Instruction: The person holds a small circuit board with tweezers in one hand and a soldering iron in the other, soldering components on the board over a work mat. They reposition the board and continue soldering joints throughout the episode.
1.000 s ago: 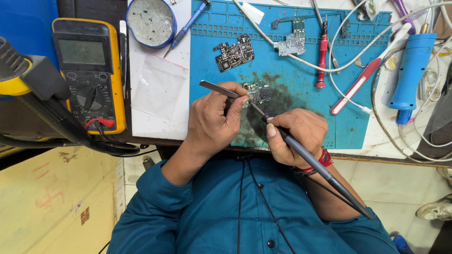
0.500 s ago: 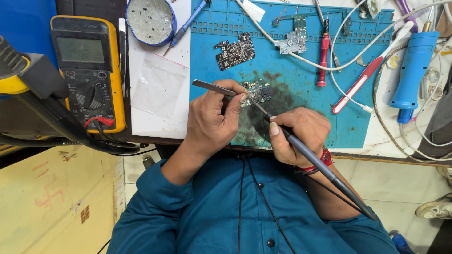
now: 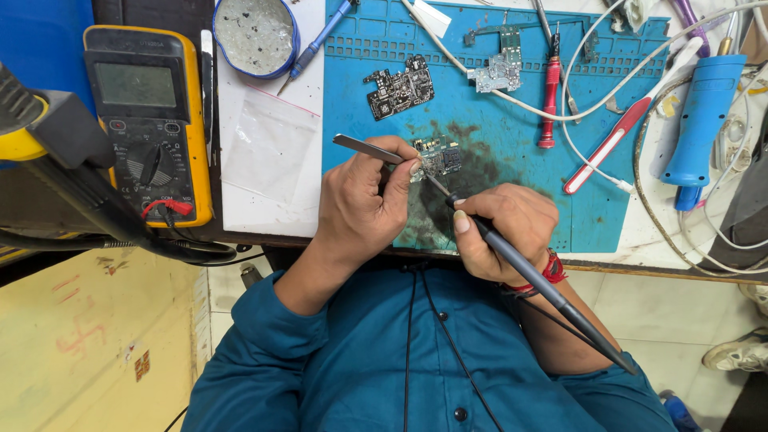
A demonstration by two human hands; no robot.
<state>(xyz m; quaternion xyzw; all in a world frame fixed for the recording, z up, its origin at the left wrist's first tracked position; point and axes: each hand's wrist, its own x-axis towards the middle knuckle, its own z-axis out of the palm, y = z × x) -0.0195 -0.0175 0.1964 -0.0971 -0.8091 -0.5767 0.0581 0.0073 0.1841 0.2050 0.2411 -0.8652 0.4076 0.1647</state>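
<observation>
Blue work mat, stained dark near its front edge, covering the bench; yellow multimeter to one side, well apart from the work; left hand closed around metal tweezers, their long axis running across the mat, free end pointing toward the multimeter, tips at the board; right hand gripping a dark soldering iron pen-fashion, long axis diagonal, tip pointing up and away onto the board, handle trailing back over the wrist; small circuit board lying on the mat's dark stain, just beyond both hands; second, black circuit board farther back.
</observation>
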